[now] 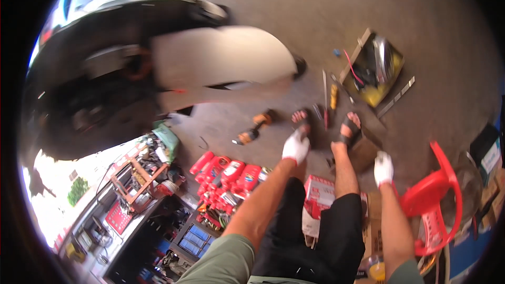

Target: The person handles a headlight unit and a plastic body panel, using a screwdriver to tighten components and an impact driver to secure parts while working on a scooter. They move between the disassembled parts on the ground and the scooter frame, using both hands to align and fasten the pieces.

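Note:
White work gloves cover both of my hands. My left hand (296, 146) hangs over the floor by my left foot, its fingers pointing down and smeared by motion. Just left of it lies an orange-and-black cordless power tool (254, 127). My right hand (383, 169) is out to the right of my knee, fingers curled in; I cannot make out whether anything is in them. Close to that hand is a brown box-like block (365, 152). Beyond my sandalled feet lie a yellow-handled tool (334, 96) and a red-handled screwdriver (326, 118).
A vehicle with a white panel (226, 58) and dark open interior fills the left. Farther right sits a tray of parts (397, 66) beside a metal bar (395, 96). Red bottles (231, 174) crowd near my left leg. A red plastic chair (434, 200) stands at right.

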Demonstrator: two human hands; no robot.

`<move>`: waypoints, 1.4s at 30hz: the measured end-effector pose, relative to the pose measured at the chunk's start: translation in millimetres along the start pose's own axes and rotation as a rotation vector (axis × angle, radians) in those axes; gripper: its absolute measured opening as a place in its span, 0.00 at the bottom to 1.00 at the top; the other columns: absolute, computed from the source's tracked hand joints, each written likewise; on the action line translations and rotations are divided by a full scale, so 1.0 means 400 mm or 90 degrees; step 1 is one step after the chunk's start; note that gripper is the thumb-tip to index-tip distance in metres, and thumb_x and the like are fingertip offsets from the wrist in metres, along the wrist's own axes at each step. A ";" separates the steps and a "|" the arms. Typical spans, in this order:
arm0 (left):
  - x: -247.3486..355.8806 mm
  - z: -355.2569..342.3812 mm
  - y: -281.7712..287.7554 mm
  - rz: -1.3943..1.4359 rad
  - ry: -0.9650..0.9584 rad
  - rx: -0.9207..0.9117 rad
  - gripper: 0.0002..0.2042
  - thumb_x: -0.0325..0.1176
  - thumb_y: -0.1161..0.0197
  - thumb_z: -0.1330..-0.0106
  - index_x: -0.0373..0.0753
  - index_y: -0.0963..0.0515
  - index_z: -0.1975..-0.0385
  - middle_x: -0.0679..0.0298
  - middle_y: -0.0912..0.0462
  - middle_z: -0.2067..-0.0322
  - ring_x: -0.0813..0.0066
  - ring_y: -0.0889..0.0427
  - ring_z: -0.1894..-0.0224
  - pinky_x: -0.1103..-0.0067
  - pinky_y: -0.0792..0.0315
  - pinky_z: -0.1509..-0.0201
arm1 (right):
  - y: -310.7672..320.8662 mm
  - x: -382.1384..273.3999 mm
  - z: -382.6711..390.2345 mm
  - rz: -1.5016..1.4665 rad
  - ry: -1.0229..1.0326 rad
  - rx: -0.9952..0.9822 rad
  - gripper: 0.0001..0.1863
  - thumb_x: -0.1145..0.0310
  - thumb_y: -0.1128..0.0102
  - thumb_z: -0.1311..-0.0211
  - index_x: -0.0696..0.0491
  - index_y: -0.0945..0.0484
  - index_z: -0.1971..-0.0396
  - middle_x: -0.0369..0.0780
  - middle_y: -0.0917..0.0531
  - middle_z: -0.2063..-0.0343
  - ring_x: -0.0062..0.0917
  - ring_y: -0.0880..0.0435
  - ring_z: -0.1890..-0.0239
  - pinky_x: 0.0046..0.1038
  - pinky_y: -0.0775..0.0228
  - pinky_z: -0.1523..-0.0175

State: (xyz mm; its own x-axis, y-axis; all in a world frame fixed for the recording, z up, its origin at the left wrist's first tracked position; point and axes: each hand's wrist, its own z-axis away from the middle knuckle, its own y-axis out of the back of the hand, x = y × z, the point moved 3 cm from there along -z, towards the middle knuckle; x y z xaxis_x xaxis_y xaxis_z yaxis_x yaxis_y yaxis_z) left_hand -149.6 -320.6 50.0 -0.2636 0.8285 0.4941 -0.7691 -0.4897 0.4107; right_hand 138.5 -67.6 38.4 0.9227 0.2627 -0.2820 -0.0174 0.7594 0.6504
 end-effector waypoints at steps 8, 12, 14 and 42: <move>-0.006 0.484 0.418 -0.081 0.114 0.023 0.23 0.42 0.42 0.33 0.34 0.22 0.44 0.47 0.19 0.45 0.55 0.21 0.39 0.70 0.31 0.34 | -0.097 0.347 0.458 -0.288 -0.099 -0.134 0.09 0.76 0.46 0.39 0.54 0.15 0.67 0.41 0.15 0.72 0.26 0.19 0.72 0.30 0.25 0.67; -0.033 0.651 0.478 -0.019 0.153 0.067 0.22 0.43 0.43 0.34 0.38 0.21 0.45 0.49 0.18 0.46 0.53 0.21 0.40 0.68 0.30 0.34 | 0.208 0.047 0.571 -0.476 -0.286 -0.190 0.08 0.77 0.44 0.40 0.54 0.15 0.68 0.38 0.16 0.76 0.22 0.22 0.78 0.29 0.30 0.74; -0.055 0.703 0.479 0.073 0.133 0.107 0.22 0.43 0.41 0.35 0.36 0.21 0.45 0.49 0.18 0.47 0.55 0.20 0.41 0.69 0.30 0.35 | 0.294 -0.022 0.557 -0.439 -0.210 -0.208 0.08 0.75 0.45 0.39 0.54 0.16 0.68 0.36 0.18 0.79 0.21 0.24 0.81 0.26 0.32 0.77; -0.097 0.970 0.579 0.342 0.161 0.253 0.18 0.38 0.41 0.34 0.39 0.20 0.46 0.50 0.16 0.50 0.58 0.17 0.47 0.71 0.26 0.40 | 0.598 -0.522 0.625 -0.256 -0.085 -0.290 0.11 0.67 0.44 0.32 0.56 0.21 0.56 0.39 0.20 0.78 0.26 0.23 0.84 0.31 0.28 0.78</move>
State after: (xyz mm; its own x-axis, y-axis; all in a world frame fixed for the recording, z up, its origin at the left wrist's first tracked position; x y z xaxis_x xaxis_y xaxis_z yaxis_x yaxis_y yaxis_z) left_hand -91.3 -571.5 423.3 -0.7101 0.4590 0.5339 -0.2369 -0.8698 0.4328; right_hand 37.9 -89.5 429.1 0.9308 -0.1513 -0.3327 0.2065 0.9688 0.1372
